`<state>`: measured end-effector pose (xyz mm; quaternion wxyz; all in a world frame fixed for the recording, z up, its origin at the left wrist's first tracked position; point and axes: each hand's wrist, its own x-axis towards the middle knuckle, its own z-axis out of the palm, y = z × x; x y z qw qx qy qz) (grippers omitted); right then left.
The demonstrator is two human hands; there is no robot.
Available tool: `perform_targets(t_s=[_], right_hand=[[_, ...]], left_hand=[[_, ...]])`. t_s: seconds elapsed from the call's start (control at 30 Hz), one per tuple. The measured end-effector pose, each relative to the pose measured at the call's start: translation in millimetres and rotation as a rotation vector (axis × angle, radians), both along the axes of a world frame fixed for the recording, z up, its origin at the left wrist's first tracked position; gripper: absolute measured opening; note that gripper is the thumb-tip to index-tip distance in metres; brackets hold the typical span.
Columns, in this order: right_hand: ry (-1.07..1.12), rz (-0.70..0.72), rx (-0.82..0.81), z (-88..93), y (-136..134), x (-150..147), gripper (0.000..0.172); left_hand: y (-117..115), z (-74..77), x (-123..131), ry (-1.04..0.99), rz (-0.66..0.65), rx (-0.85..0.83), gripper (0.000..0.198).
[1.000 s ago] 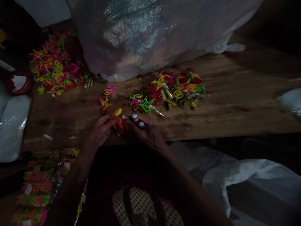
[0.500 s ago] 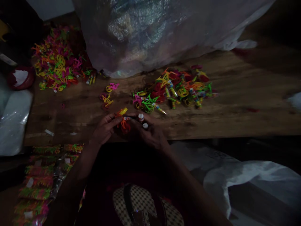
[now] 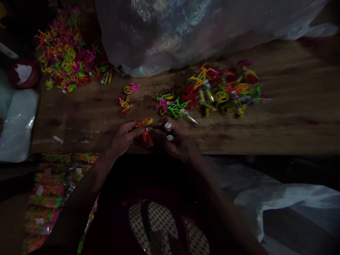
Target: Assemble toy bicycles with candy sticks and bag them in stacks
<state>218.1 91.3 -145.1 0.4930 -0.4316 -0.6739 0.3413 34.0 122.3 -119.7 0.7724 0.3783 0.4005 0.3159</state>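
Observation:
My left hand (image 3: 121,139) pinches a small orange plastic toy bicycle (image 3: 145,136) over the table's front edge. One of its wheels is yellow, the other red. My right hand (image 3: 181,143) is closed around two small tubes (image 3: 168,126) whose white ends stick up. Its fingertips reach the middle of the bicycle, where a small printed piece shows; dimness hides the exact contact. Just beyond the hands lie a green toy bicycle (image 3: 177,107) and a pink and yellow one (image 3: 132,88).
On the wooden table (image 3: 287,124), a mixed heap of toy bicycles and colourful filled tubes (image 3: 221,92) lies right of centre. A larger heap (image 3: 66,56) stands at the far left, near a red basket (image 3: 34,76). A big plastic bag (image 3: 170,46) covers the back.
The view has shifted, so the table things appear farther right and higher. In my left hand the bicycle has turned, and its yellow wheel shows more fully. Both hands keep their holds.

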Motion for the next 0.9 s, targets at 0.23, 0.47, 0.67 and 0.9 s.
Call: perform_targets(t_s=[0.23,0.47,0.67,0.9], right_hand=[[0.075,-0.051,-0.063,-0.9,-5,-1,0.011],[-0.228,0.045,0.170,10.9,-3,9,0.013],[-0.219,-0.006,0.164,4.2,-6,10,0.013],[-0.193,-0.054,0.238,-6.3,-8,13,0.018]], left_hand=[[2,-0.1,3,0.043,-0.049,-0.001,0.036],[5,-7.9,1,0.062,-0.004,0.003,0.024],[2,-5.5,6,0.088,0.003,-0.004,0.025],[-2,-8.3,15,0.156,0.074,0.054,0.036]])
